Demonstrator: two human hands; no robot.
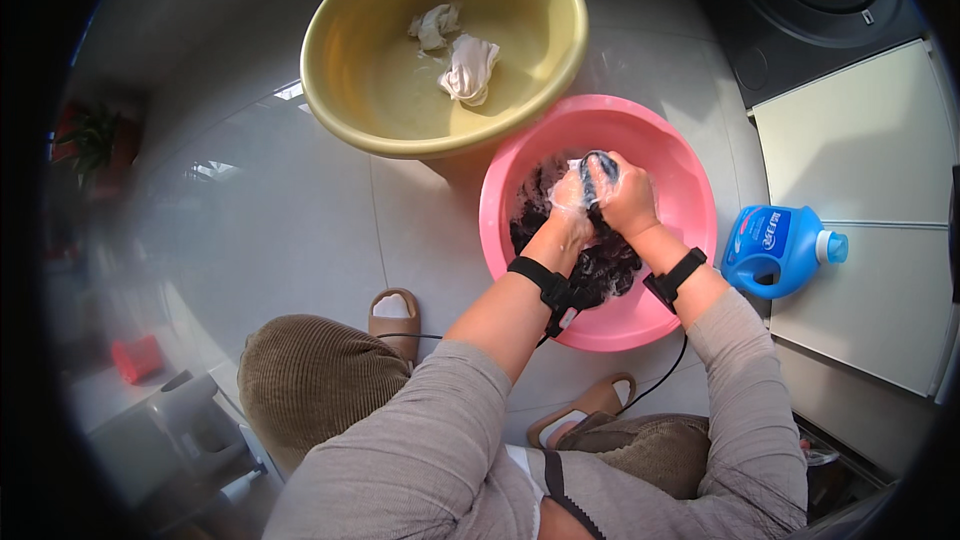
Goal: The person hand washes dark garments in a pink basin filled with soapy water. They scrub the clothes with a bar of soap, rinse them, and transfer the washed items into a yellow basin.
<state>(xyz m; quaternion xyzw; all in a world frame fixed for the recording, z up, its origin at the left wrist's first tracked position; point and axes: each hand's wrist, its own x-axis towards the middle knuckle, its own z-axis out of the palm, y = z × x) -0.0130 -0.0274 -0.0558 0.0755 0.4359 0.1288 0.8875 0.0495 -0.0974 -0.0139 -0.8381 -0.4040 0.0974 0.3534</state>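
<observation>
Over a pink plastic basin [499, 127], my left hand [571, 191] and my right hand [628, 191] are close together, both wet with suds. Between them they grip a bunched part of dark wet cloth [592, 174]. More dark cloth [611, 266] lies soaked in foam at the bottom of the basin. Parts of my left fingers are hidden behind the cloth and foam. Black straps with cables circle both my wrists.
A large yellow basin [330, 105] holds two crumpled pale cloths [471, 71], its rim close to the pink one. Right of the pink basin is a blue detergent bottle [780, 247] by white cabinet fronts [855, 285]. A dark front-loading washing machine [787, 37] stands at upper right.
</observation>
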